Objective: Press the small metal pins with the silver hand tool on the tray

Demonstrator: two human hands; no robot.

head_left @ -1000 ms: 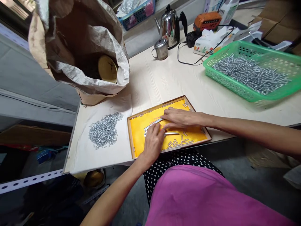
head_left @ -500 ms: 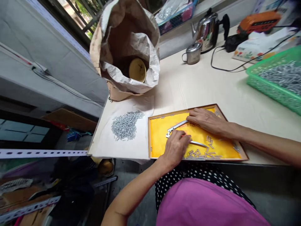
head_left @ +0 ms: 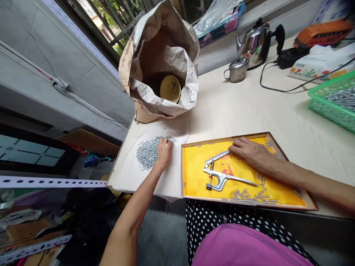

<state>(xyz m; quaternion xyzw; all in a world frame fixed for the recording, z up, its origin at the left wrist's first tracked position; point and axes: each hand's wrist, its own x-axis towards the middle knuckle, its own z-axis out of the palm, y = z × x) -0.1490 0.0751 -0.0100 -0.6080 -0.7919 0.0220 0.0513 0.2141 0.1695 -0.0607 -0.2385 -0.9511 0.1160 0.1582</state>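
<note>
My left hand (head_left: pixel 164 150) reaches into the right side of a pile of small metal pins (head_left: pixel 147 153) on a white cloth. Its fingers are bent together and pointing down, and their tips are hidden among the pins. My right hand (head_left: pixel 246 150) rests over a shallow tray with a yellow base (head_left: pixel 194 162), its fingers closed on the end of the upper handle of metal pliers (head_left: pixel 222 181). The pliers lie spread apart, with a spring and a black knob near the jaw. Several loose pins (head_left: pixel 245 195) lie near the tray's front edge.
A large paper sack (head_left: pixel 144 111) with a yellow round container (head_left: pixel 170 89) inside stands behind the pile. A green basket (head_left: pixel 330 114) of metal parts sits at the right. Farther back are a metal cup (head_left: pixel 237 71), a kettle (head_left: pixel 256 44) and a black cable (head_left: pixel 277 89).
My left hand has left the pliers and moved left to the pin pile. My right hand stays at the upper handle. The view has shifted slightly.
</note>
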